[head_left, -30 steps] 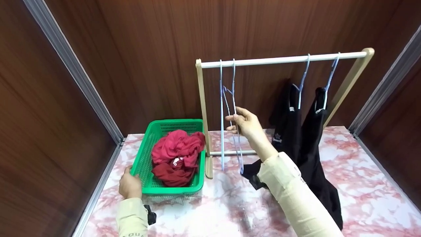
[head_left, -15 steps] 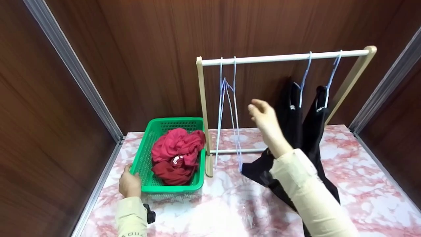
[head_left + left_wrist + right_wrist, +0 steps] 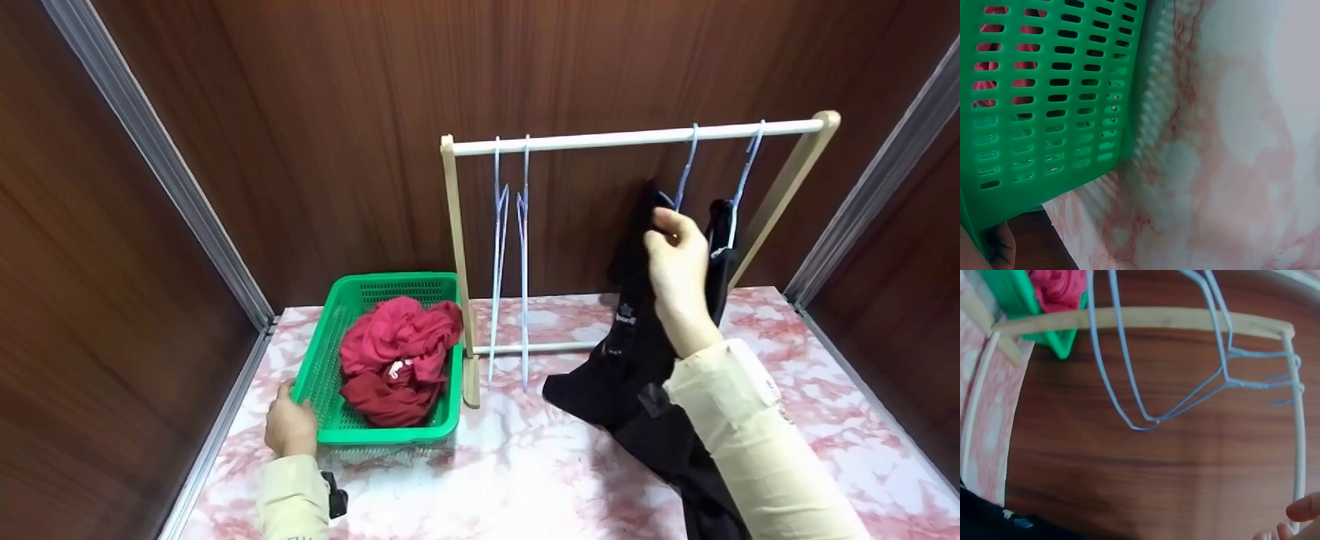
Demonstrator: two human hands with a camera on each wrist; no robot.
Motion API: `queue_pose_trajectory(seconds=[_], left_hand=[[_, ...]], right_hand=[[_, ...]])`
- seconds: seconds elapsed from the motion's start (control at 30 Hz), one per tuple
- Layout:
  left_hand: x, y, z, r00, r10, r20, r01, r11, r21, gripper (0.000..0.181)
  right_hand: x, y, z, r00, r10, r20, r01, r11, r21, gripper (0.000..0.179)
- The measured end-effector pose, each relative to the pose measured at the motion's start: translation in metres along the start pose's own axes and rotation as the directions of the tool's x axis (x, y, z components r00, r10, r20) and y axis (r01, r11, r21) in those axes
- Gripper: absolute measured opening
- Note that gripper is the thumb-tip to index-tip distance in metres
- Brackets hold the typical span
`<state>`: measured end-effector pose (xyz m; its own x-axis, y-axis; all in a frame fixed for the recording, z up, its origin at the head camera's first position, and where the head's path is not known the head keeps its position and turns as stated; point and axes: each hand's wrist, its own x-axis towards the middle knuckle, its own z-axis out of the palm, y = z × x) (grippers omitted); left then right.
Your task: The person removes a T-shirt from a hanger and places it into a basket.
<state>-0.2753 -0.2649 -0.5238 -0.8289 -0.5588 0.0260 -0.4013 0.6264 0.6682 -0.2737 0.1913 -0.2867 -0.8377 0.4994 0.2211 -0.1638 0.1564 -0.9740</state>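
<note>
My left hand (image 3: 291,425) grips the front left corner of a green plastic basket (image 3: 313,341); part of it shows beneath the rim in the left wrist view. Crumpled red clothes (image 3: 401,337) lie in the basket. My right hand (image 3: 679,270) is raised in front of a black garment (image 3: 634,322), just below the hook of its blue hanger (image 3: 685,174). Its thumb and fingers are loosely bent with a gap between them, and I see nothing held. A second black garment (image 3: 721,274) hangs on another hanger farther right, partly behind the hand.
A rack with a white rail (image 3: 585,142) and wooden posts (image 3: 455,247) stands at the back, its left post beside the basket. Two bare blue hangers (image 3: 1157,419) hang near that post. Brown panels (image 3: 360,135) surround the marbled tabletop (image 3: 487,465).
My right hand has left the bare hangers and moved right to the black garment. The bare hangers have swung and now hang straighter. My left hand stays on the basket.
</note>
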Motion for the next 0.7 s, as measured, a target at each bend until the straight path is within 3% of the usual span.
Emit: queue_pose_trajectory(seconds=[0.13,0.37,0.53,0.7], left_hand=[[-0.001,0.000,0.001,1.000,0.003,-0.007,-0.003,1.000,-0.005,0.045],[-0.001,0.000,0.002,1.000,0.002,0.002,-0.002,1.000,0.002,0.046],[-0.001,0.000,0.001,1.000,0.005,-0.002,-0.005,1.000,0.000,0.046],[-0.001,0.000,0.000,1.000,0.012,-0.003,-0.012,1.000,-0.003,0.046]], right_hand=[[0.004,0.007,-0.011,0.999,0.046,-0.015,-0.047,0.997,-0.055,0.052],[0.011,0.021,-0.018,0.987,0.151,0.059,-0.148,0.987,-0.055,0.057],[0.014,0.028,-0.019,0.985,0.145,0.097,-0.137,0.987,-0.083,0.049],[0.015,0.032,-0.018,0.992,0.095,0.080,-0.087,0.992,-0.093,0.042]])
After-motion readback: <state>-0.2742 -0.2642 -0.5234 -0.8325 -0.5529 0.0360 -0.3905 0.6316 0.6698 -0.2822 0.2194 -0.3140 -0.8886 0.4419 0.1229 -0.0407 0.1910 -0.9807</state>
